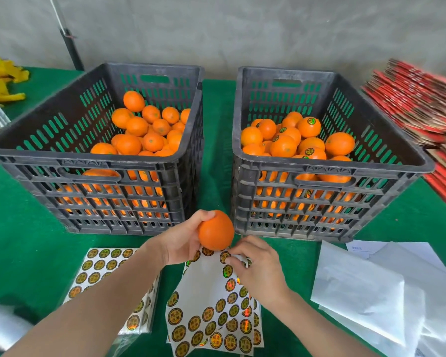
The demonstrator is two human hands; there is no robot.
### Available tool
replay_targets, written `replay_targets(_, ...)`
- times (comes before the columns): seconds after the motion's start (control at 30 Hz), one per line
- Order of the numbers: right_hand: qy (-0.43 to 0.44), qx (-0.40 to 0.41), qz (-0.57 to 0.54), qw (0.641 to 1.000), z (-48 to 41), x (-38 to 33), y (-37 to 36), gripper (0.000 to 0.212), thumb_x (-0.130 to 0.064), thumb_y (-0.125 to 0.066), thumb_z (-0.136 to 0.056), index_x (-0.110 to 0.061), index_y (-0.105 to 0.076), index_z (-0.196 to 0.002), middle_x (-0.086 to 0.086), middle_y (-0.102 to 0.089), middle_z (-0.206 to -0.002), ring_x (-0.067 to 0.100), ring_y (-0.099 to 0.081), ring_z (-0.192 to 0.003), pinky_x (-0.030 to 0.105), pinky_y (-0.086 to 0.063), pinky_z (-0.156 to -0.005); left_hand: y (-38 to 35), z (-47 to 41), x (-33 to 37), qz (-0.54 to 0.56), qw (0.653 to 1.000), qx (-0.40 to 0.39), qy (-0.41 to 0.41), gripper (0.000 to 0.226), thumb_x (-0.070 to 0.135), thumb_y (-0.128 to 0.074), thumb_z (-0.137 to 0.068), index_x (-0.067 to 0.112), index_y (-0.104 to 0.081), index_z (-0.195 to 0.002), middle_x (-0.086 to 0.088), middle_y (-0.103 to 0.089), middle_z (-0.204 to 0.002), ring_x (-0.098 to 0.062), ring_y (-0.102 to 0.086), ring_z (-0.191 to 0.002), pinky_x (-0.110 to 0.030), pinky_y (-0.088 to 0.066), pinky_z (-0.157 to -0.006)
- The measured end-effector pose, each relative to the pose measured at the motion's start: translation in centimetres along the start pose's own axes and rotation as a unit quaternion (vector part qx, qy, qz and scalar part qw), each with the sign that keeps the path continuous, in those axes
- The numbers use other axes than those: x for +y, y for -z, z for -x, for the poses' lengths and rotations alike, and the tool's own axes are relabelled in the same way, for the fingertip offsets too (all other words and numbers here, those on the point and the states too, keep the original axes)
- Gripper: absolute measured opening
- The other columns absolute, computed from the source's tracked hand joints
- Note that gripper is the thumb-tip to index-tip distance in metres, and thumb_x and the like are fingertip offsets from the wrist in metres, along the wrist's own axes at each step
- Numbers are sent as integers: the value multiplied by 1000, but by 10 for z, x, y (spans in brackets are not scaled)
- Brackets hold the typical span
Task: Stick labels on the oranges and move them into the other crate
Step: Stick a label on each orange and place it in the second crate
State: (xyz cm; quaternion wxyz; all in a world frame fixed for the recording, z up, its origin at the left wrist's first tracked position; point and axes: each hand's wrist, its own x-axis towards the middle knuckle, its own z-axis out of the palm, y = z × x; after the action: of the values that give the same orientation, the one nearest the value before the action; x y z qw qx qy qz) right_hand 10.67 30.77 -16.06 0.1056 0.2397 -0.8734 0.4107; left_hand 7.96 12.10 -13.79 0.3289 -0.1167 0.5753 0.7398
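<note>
**Orange in left hand, right hand at the label sheet**

Left hand (182,242): fingers and thumb curled round a single orange (216,230), held up off the table just in front of the gap between the two crates. No sticker shows on the side facing the camera.

Right hand (259,265): just beside and below the orange, fingers curled, thumb and forefinger tips pinching a round label (225,257) at the top edge of the label sheet (204,279). Whether the label has lifted off the backing, cannot tell.

The sheet lies crumpled on the green table cover (23,253); its upper part is bare, its lower part carries rows of gold-and-black stickers. A second sheet (101,265) lies flat to the left, partly under the left forearm.

Left crate (88,153): black, slotted, part filled with plain oranges (137,126).
Right crate (319,164): same kind, holding labelled oranges (310,126), several with stickers visible.

White paper (358,292) lies near the right forearm. Red flattened cartons (417,99) are stacked beyond the right crate.
</note>
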Motion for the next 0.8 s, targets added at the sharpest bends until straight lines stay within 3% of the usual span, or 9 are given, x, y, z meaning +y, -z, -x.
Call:
replay_targets(0.2,17,-2,0,1000,5,-2,-2,13,3,-74,-71,-8,-68,-70,1,-63,-73,10,-54,-65,26,-49,-59,-1,-4,2,-56,998,-19,1,108,72,-80,-25,22,-54,-116,-5,-72,-102,-21,-67,-94,-30,-51,-79)
replay_targets(0.33,-17,7,-39,999,9,2,-4,13,4,-72,-71,-7,-64,-70,-5,-58,-71,3,-48,-66,22,-43,-61,-2,-10,7,-131,991,-21,13,69,64,-61,-64,22,-52,-118,-7,-65,-117,-24,-61,-108,-33,-48,-93)
replay_targets(0.4,-35,-7,-67,997,14,3,-4,15,5,-69,-71,-8,-62,-69,-4,-57,-69,5,-48,-64,21,-43,-61,-3,-10,12,-241,970,-9,25,62,58,-53,-72,13,-57,-115,-10,-65,-117,-27,-60,-111,-36,-45,-100)
replay_targets(0.47,-90,-30,-98,991,19,5,-3,19,5,-68,-75,-12,-61,-68,-1,-60,-68,6,-51,-64,20,-44,-62,-3,-9,11,-354,935,-7,36,61,58,-56,-72,9,-61,-107,-10,-65,-111,-27,-59,-106,-35,-44,-97)
replay_targets(0.57,-224,-48,-155,961,17,6,5,22,0,-66,-80,-18,-64,-68,-3,-66,-73,6,-58,-71,14,-45,-68,2,-9,3,-445,895,16,23,71,56,-62,-76,17,-44,-132,-1,-48,-130,-20,-48,-120,-31,-41,-100)
replay_targets(0.6,-254,-44,-177,950,14,6,9,22,-1,-66,-81,-18,-65,-68,-4,-68,-77,6,-60,-76,14,-46,-72,3,-8,0,-440,898,27,11,79,55,-63,-74,18,-37,-139,1,-45,-135,-20,-46,-123,-33,-39,-104)
replay_targets(0.67,-283,-29,-236,929,5,4,18,23,-1,-66,-82,-18,-66,-66,-3,-68,-91,9,-62,-87,19,-47,-79,4,-4,-4,-363,932,14,-24,78,52,-65,-69,16,-44,-135,-2,-55,-130,-22,-54,-117,-37,-42,-104)
replay_targets(0.73,-283,-27,-303,909,-5,-3,26,28,1,-65,-82,-19,-66,-63,-3,-66,-102,6,-61,-91,16,-44,-77,2,1,-7,-208,977,-12,-51,72,45,-71,-62,15,-52,-124,-9,-62,-119,-24,-63,-104,-37,-52,-91)
replay_targets(0.8,-269,-46,-337,901,-15,-12,30,29,-1,-64,-82,-22,-66,-62,-6,-64,-109,1,-60,-93,13,-43,-74,-2,3,-6,-44,997,-27,-51,78,35,-76,-52,13,-51,-122,-13,-63,-111,-22,-67,-85,-31,-56,-70)
